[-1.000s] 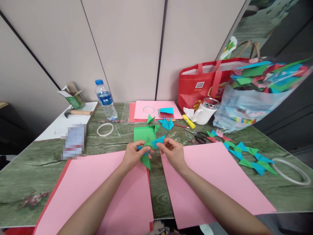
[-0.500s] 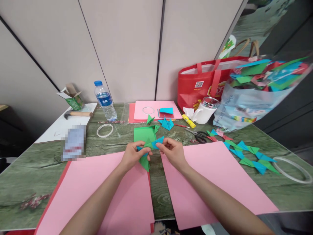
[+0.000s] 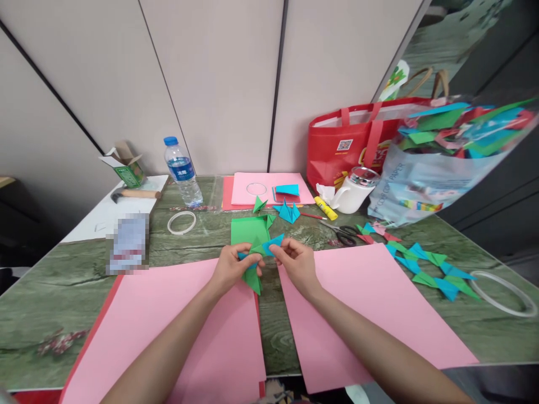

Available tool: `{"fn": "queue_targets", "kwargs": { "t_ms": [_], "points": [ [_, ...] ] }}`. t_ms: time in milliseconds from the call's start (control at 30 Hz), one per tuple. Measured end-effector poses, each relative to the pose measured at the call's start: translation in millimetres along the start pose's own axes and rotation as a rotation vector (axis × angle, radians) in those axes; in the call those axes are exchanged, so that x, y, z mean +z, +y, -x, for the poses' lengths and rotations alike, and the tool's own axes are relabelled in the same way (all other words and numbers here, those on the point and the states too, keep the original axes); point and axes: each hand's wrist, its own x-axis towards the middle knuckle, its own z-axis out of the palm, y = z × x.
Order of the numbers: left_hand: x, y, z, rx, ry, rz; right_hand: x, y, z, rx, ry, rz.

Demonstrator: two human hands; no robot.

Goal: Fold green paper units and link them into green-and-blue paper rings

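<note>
Between my hands is a chain of folded green and blue paper pieces (image 3: 256, 247). My left hand (image 3: 236, 266) is closed on the green and blue part, and a green point hangs below its fingers. At the right end, my right hand (image 3: 298, 262) pinches a blue folded piece (image 3: 274, 245). Just behind my hands lies a green paper sheet (image 3: 248, 229). Small green folded pieces (image 3: 260, 204) and blue folded pieces (image 3: 287, 212) rest farther back. Parts of the chain are hidden by my left fingers.
Pink sheets (image 3: 168, 331) lie under my forearms. On the right are scissors (image 3: 347, 235), a ring of joined folded paper (image 3: 433, 266), a white hoop (image 3: 503, 293), a white mug (image 3: 356, 191) and a bag of folded paper (image 3: 438, 174). A water bottle (image 3: 183, 171) and hammer (image 3: 135, 194) stand left.
Both hands keep hold of the folded paper chain in nearly the same place. The hanging green point has swung slightly to the right, and the view has shifted a little.
</note>
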Motion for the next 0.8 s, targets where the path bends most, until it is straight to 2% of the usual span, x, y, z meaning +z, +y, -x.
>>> {"fn": "queue_targets", "kwargs": {
  "t_ms": [200,367,533,667,800],
  "points": [
    [0.6,3.5,0.7,0.015,-0.02,-0.031,-1.6,-0.1,-2.0,0.001,-0.076,0.024],
    [0.9,1.2,1.8,-0.001,0.015,-0.04,-0.4,1.1,-0.9,-0.013,-0.012,-0.005],
    [3.4,-2.7,2.5,-0.009,-0.002,-0.001,-1.5,-0.8,-2.8,0.045,-0.093,-0.017],
    [3.8,-0.5,2.5,-0.004,0.055,-0.033,-2.2,-2.9,-1.9,-0.031,-0.061,0.026],
    [3.6,3.4,3.1,-0.018,0.005,-0.021,-2.7,-1.6,-0.8,-0.057,-0.088,0.071]
  ]
}}
